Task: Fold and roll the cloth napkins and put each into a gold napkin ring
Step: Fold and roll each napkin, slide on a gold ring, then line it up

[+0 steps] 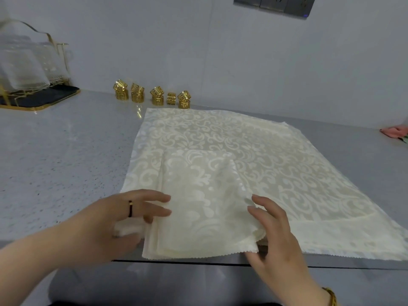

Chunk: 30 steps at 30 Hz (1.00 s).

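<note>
Head view: speckled counter (55,162), grey wall (198,51); left hand (123,217), right hand (273,235) grip wide, seemingly pressing napkin (203,206).

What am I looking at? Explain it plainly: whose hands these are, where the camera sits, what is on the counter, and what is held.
There is no machine here. A person works with bare hands, and the one picture comes from a camera worn on the head, looking forward and down. On the grey counter a cream napkin lies spread out, with a folded napkin on top of it near the front edge. The left hand and right hand touch its two sides with straight fingers; neither seems to grip it. At the back stands a row of gold rings. A glass rack is at the far left and a pink cloth at the far right.
</note>
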### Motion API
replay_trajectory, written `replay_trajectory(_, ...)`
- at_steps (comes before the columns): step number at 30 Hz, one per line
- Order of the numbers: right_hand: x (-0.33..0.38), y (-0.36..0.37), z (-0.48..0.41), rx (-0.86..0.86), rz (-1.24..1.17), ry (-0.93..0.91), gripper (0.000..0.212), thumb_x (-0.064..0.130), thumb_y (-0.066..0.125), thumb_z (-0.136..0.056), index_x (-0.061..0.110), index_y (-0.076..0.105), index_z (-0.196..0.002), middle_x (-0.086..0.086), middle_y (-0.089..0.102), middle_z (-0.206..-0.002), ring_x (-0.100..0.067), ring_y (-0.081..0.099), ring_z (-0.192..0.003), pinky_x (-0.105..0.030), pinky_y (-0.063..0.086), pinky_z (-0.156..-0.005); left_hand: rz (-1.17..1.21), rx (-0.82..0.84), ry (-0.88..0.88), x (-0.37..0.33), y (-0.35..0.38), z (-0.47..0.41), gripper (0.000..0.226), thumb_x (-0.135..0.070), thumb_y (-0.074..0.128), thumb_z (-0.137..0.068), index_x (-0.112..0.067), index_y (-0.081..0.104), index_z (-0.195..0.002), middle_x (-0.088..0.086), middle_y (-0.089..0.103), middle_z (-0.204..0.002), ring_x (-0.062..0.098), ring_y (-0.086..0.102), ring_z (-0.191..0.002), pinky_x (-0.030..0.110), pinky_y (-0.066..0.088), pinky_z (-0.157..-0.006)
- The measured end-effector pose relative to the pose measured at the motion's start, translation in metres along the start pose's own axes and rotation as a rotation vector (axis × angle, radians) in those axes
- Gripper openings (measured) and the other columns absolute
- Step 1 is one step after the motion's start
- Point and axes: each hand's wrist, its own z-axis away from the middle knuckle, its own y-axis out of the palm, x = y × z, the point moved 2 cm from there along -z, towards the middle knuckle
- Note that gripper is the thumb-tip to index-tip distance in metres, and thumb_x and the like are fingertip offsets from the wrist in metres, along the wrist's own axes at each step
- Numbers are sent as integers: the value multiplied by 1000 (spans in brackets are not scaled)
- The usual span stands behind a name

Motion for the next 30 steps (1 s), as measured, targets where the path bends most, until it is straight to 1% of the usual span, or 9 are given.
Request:
replay_trajectory(3, -1, -1, -1, 22, -12, -38, 63, 21, 50, -71, 31, 28, -129, 17, 23, -142, 16, 33, -118, -16, 50, -64, -106, 67, 93, -31, -7, -7, 35, -44, 50, -75, -67, 50, -101, -45, 49, -115, -18, 53, -96, 0, 37, -85)
replay_trajectory(5, -1, -2, -2, 32, -11, -56, 71, 21, 50, -71, 39, 23, -133, 22, 20, -143, 9, 38, -110, -16, 49, -64, -177, 85, 191, -46, -5, -7, 21, -60, 41, -83, -59, 52, -101, -52, 43, -109, -16, 51, -91, 1, 35, -85)
replay_trajectory(8, -2, -1, -1, 38, -29, -19, 73, 21, 49, -71, 37, 20, -137, 10, 38, -130, 18, 31, -121, -8, 45, -78, -206, 31, 252, -46, -4, -12, 33, -57, 34, -90, -37, 60, -93, -38, 55, -97, -7, 53, -81, 6, 38, -82)
replay_trajectory(11, -3, 0, 1, 64, -47, 44, 80, 23, 49, -72, 39, 12, -141, 1, 43, -119, 2, 47, -109, 7, 32, -83, -189, -63, 275, -44, -8, -8, 28, -52, 40, -91, -33, 60, -88, -19, 62, -97, -4, 55, -84, 8, 36, -85)
replay_trajectory(15, -4, -2, 2, 92, 3, 46, 63, 23, 47, -70, 27, 28, -130, 6, 43, -118, -6, 51, -94, 2, 35, -79, -171, -36, 233, -38, -7, 4, 24, -50, 45, -90, -32, 61, -89, -21, 67, -88, -2, 59, -92, 17, 41, -89)
replay_trajectory(18, -6, -3, 3, 95, 39, -21, 49, 17, 45, -70, 26, 46, -118, 12, 48, -112, -5, 51, -97, -3, 31, -92, -177, -89, 240, -42, -3, 7, 25, -48, 42, -92, -30, 60, -94, -16, 68, -90, 0, 61, -95, 23, 44, -92)
replay_trajectory(22, -10, -2, 2, 68, 31, -45, 32, 14, 48, -69, 29, 56, -97, 16, 58, -106, -7, 49, -95, -8, 28, -95, -190, -17, 218, -34, 0, 9, 23, -49, 44, -89, -42, 57, -106, -33, 56, -112, -6, 54, -109, 24, 38, -102)
replay_trajectory(26, -15, -4, 2, 127, -48, 108, 31, 25, 51, -69, 37, 60, -96, 41, 56, -98, 12, 42, -99, -4, 30, -87, -306, 52, 256, -34, 1, 17, 41, -61, 55, -74, -36, 54, -107, -28, 54, -114, -10, 41, -123, 24, 29, -108)
replay_trajectory(30, -8, -9, -6, 210, -295, 464, 23, 36, 60, -71, 57, 64, -80, 13, 58, -86, 4, 50, -90, -3, 37, -72, -270, -106, 236, -48, -1, 11, 34, -62, 48, -82, -31, 61, -86, -19, 67, -87, -5, 58, -95, 17, 37, -97)
